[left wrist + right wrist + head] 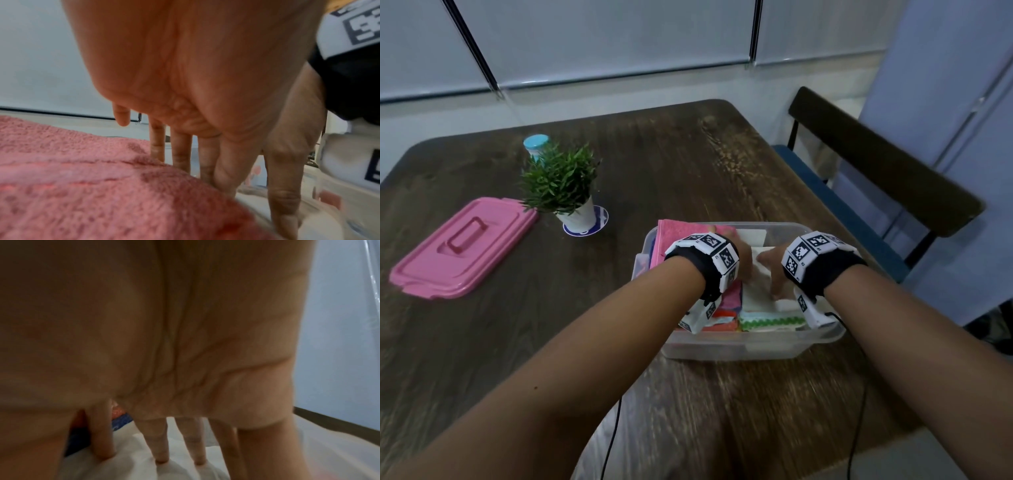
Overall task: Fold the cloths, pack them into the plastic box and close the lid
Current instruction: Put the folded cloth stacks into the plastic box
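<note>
A clear plastic box sits on the table in front of me, holding folded cloths. A pink towel stands along its left side and a white cloth lies on top in the middle. A green-edged cloth shows at the near end. Both hands are inside the box. My left hand points its straight fingers down beside the pink towel. My right hand presses straight fingers onto the white cloth. The pink lid lies apart at the left.
A small potted plant on a round coaster stands between lid and box, with a blue-capped container behind it. A dark chair stands at the table's right edge. Cables hang off the near edge.
</note>
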The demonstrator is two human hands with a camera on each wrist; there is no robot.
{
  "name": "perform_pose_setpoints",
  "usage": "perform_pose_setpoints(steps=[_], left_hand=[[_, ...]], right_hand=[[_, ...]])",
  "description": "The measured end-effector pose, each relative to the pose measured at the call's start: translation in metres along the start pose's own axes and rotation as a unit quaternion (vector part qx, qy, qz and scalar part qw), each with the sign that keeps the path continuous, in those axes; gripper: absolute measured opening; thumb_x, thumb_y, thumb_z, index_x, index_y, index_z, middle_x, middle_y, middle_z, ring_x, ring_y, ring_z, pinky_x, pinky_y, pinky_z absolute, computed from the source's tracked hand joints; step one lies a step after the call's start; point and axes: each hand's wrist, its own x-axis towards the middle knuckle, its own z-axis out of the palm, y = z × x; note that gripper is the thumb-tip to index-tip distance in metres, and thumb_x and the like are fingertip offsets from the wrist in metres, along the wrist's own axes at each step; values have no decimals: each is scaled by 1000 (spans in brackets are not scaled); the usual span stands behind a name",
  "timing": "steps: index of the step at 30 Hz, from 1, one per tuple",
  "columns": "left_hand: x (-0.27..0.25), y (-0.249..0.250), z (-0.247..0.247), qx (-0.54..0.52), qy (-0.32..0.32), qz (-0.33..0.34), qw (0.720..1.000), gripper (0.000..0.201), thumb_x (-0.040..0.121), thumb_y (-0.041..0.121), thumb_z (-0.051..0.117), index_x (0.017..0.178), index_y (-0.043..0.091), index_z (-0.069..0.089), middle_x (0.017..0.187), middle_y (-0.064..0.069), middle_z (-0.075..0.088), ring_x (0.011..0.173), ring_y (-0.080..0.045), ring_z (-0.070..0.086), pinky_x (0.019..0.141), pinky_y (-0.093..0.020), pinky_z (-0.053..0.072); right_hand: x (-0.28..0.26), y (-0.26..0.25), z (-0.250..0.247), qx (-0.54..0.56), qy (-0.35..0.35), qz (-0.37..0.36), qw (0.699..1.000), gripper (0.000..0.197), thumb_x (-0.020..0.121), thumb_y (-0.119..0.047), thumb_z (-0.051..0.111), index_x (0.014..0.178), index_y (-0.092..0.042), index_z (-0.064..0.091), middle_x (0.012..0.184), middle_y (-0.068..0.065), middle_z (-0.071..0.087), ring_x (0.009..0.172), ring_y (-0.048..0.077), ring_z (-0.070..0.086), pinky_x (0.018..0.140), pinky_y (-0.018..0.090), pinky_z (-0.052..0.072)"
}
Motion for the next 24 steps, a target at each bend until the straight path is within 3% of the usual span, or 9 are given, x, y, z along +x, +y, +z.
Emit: perform_pose_setpoints(steps=[2,4,7,10,14,17,19,21,24], left_hand=[[20,3,10,-10,-42,-6,999,40,69,66,59,107,55,49,125,-3,39,124,-39,33,97,-57,31],[43,8,23,-24,-87,2,996,33,65,67,60,90,65,39,124,0,40,119,-44,32,91,-61,34],[25,5,20,-1,-79,53,995,36,79,65,43,111,49,52,131,1,47,128,-40,36,100,-61,28],[3,1,12,15,-42,107,993,36,101,40,34,130,31,54,129,8,56,129,-25,40,112,-50,17],[-12,-2,9,-46,-11,123,991,39,104,33,31,136,24,52,139,6,51,133,-22,35,113,-41,9],[-16,-7,11,-127,-4,124,984,38,103,33,36,135,26,53,144,8,47,137,-23,30,110,-40,15],[-18,-12,14,-193,15,125,973,34,101,31,42,130,26,59,141,8,51,133,-20,40,109,-38,24],[-20,-19,16,-275,51,116,953,30,99,26,48,125,24,64,132,5,60,121,-18,52,102,-30,34],[-29,-35,20,-351,130,100,922,28,98,19,50,121,21,66,123,-1,64,111,-20,57,99,-26,40]], right_hand=[[20,5,5,6,-14,-2,1000,95,24,-67,78,112,-36,56,116,-2,64,96,28,61,82,46,53],[52,11,18,25,-18,-7,1000,103,8,-71,73,105,-38,60,109,-4,67,92,26,63,79,46,54],[75,15,29,27,-13,5,1000,134,-4,-76,68,123,-38,54,116,-3,66,97,27,63,80,46,53],[69,14,29,23,-4,-3,1000,126,10,-71,68,130,-39,49,123,-1,64,104,28,62,84,46,52],[41,6,19,34,12,-22,999,104,24,-65,74,122,-35,59,120,2,66,99,28,63,81,44,54],[37,5,18,38,13,-11,999,101,23,-64,73,118,-34,61,117,1,67,97,27,64,79,43,55],[57,11,25,41,26,-22,999,95,22,-68,72,110,-32,63,109,0,69,90,26,65,76,42,55],[55,9,21,38,33,-32,998,100,23,-72,70,111,-27,63,109,2,69,92,27,65,81,44,55],[-11,-6,-4,77,57,-34,995,82,68,-53,76,137,-17,49,134,6,56,119,28,55,100,40,45]])
